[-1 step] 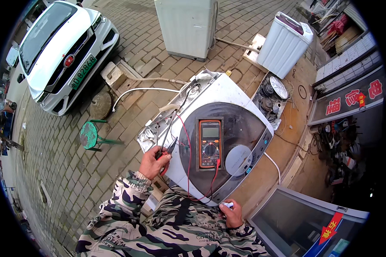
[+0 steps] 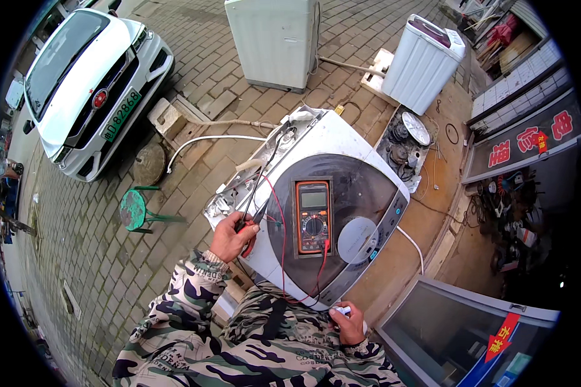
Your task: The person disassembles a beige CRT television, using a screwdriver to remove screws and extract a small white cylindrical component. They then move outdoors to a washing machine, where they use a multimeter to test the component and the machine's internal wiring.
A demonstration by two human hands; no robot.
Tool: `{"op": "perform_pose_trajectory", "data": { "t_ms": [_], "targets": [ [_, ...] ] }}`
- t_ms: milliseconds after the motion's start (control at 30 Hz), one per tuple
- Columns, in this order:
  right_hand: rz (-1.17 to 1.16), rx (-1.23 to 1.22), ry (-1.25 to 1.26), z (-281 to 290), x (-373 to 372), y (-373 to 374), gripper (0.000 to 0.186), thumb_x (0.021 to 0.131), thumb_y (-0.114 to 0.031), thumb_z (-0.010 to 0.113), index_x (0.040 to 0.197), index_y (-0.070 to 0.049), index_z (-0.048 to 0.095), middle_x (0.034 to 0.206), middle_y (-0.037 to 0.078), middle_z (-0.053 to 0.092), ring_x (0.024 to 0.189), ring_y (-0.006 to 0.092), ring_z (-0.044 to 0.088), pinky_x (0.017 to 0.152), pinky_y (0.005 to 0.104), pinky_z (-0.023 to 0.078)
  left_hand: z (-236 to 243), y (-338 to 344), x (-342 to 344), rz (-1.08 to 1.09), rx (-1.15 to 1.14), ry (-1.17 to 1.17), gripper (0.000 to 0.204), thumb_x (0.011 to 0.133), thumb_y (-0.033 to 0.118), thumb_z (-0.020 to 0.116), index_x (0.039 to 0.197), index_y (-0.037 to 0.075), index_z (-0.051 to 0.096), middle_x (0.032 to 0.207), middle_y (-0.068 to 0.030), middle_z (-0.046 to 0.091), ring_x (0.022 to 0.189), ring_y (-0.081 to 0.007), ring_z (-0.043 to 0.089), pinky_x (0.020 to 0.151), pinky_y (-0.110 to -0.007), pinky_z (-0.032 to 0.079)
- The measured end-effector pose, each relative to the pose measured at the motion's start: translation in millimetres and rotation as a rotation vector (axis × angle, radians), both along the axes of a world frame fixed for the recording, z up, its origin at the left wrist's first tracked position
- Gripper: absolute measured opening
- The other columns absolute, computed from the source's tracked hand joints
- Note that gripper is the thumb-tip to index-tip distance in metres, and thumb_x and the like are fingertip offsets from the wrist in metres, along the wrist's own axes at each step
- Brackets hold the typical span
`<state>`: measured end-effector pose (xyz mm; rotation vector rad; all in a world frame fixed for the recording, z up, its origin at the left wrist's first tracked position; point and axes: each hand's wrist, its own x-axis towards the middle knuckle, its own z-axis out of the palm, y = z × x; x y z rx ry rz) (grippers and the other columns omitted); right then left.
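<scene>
My left hand [image 2: 229, 238] is closed at the left edge of a white top-loading washing machine [image 2: 350, 138]. It grips red-handled pliers [image 2: 250, 247], whose jaws hardly show now; dark wires run up from beside the fingers. An orange-framed multimeter [image 2: 313, 218] lies face up on the machine's dark lid [image 2: 361, 184]. A red test lead [image 2: 321, 274] plugged into it loops over the near edge. Close to the machine's near corner, my right hand [image 2: 350, 327] is closed around a small white object [image 2: 343, 311], mostly hidden by the fingers.
The machine's opened rear panel [image 2: 289, 137] exposes wiring; a white hose [image 2: 219, 137] reaches left from it. Left stand a green stool [image 2: 133, 209] and a white car [image 2: 77, 90]. Beyond are two more washers [image 2: 271, 45] [image 2: 423, 68]. A glazed door [image 2: 445, 335] is at right.
The pliers' dark jaws, plain before above the left fingers, have turned and hardly show now. The right hand keeps its place and grip. The whole view has shifted slightly.
</scene>
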<state>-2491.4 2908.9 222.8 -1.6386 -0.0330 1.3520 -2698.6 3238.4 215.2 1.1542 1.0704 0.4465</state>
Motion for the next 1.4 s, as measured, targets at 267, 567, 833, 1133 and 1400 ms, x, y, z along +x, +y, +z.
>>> {"op": "perform_pose_trajectory", "data": {
  "t_ms": [267, 567, 833, 1133, 1400],
  "targets": [
    [-0.369, 0.047, 0.046, -3, -40, -27, 0.028, 0.085, -0.014, 0.075, 0.102, 0.001, 0.058, 0.078, 0.005, 0.062, 0.061, 0.0129, 0.061, 0.054, 0.0275, 0.049, -7, 152, 167, -0.531, 0.530, 0.189, 0.022, 0.084, 0.020, 0.075, 0.094, 0.001, 0.066, 0.081, -0.0092, 0.070, 0.076, -0.0165, 0.066, 0.071, -0.033, 0.051],
    [-0.478, 0.074, 0.030, -22, -37, -66, 0.028, 0.084, -0.012, 0.075, 0.101, 0.002, 0.058, 0.076, 0.007, 0.062, 0.056, 0.0142, 0.061, 0.050, 0.0287, 0.052, -31, 187, 273, -1.099, 0.852, 0.585, 0.026, 0.081, 0.025, 0.074, 0.102, 0.009, 0.075, 0.089, -0.0128, 0.074, 0.085, -0.0292, 0.070, 0.081, -0.039, 0.053],
    [-0.491, 0.089, 0.094, -27, -12, -74, 0.029, 0.083, -0.013, 0.077, 0.101, 0.002, 0.059, 0.074, 0.007, 0.063, 0.054, 0.0134, 0.061, 0.049, 0.0282, 0.052, -27, 162, 270, -0.908, 1.161, 0.692, 0.048, 0.082, 0.030, 0.074, 0.127, 0.016, 0.063, 0.124, -0.0164, 0.062, 0.123, -0.0396, 0.051, 0.102, -0.048, 0.045],
    [-0.263, 0.141, 0.023, -23, -8, -47, 0.027, 0.085, -0.012, 0.075, 0.099, 0.002, 0.058, 0.073, 0.007, 0.063, 0.056, 0.0122, 0.061, 0.051, 0.0271, 0.051, 17, 180, 157, -0.401, 1.041, 0.457, 0.042, 0.088, 0.029, 0.069, 0.123, 0.006, 0.063, 0.121, -0.0211, 0.064, 0.114, -0.0376, 0.060, 0.098, -0.043, 0.048],
    [-0.190, 0.328, 0.111, -10, -68, 49, 0.036, 0.085, -0.008, 0.074, 0.112, 0.004, 0.054, 0.092, 0.010, 0.067, 0.069, 0.0137, 0.066, 0.063, 0.0275, 0.055, -49, 174, -84, -0.197, 0.554, 0.425, 0.034, 0.095, 0.021, 0.065, 0.119, -0.003, 0.064, 0.107, -0.0081, 0.070, 0.098, -0.0139, 0.063, 0.085, -0.029, 0.051]
  ]
}}
